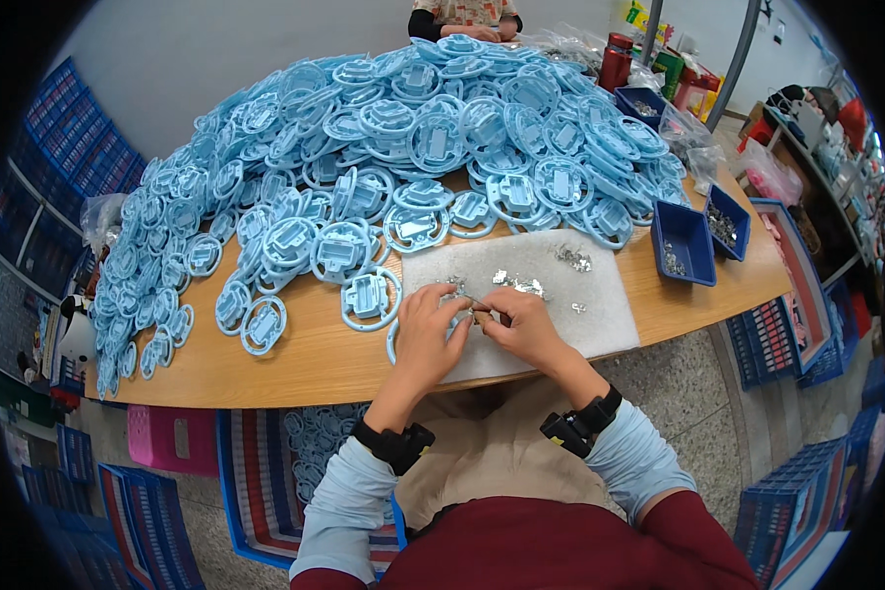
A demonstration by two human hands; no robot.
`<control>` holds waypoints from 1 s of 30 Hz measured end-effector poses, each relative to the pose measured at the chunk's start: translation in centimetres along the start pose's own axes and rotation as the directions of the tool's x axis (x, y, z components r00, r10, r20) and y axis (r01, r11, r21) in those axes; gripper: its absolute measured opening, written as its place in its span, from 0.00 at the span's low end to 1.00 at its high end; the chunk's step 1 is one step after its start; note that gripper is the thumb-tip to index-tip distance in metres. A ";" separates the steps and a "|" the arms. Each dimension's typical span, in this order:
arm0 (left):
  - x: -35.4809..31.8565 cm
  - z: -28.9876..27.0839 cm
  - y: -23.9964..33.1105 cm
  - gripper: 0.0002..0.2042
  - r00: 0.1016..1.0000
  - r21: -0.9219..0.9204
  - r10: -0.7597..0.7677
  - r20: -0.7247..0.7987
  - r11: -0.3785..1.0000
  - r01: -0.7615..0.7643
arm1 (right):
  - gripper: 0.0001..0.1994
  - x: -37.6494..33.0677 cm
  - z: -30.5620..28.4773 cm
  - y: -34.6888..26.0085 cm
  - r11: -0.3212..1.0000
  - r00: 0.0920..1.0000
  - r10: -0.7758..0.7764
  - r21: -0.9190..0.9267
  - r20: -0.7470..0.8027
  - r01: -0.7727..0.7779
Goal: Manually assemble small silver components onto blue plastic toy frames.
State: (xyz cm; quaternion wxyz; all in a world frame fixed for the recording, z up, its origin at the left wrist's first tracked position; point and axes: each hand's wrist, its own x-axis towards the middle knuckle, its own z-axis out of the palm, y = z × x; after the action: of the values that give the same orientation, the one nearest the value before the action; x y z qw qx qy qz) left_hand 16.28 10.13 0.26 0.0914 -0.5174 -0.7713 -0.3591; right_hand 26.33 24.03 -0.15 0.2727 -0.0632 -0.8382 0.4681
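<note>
Small piece (pixel 477 308): slim, pinched at the meeting fingertips of the left hand (pixel 427 329) and right hand (pixel 523 325), above the pale pad (pixel 585 334); its form is largely hidden by the fingers. Loose metal parts (pixel 519 284): small, silvery, shiny, strewn flat on the pad in a central cluster, with a second cluster toward the far right corner, a few bits nearer the right edge and others just beyond the left hand. Light-blue ring (pixel 391 342): at the pad's left edge, partly covered by the left hand.
</note>
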 end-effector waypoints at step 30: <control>-1.2 -5.8 -3.6 0.28 0.905 -0.190 0.043 0.423 0.981 0.042 | 0.09 2.4 -0.4 0.8 0.872 0.973 0.046 -0.484 0.224 0.070</control>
State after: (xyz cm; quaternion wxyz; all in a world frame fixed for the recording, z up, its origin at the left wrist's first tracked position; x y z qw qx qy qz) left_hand 12.40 4.73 2.24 -0.1296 -0.5896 -0.7338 -0.3116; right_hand 24.34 25.64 0.30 0.1525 -0.0707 -0.9552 0.2436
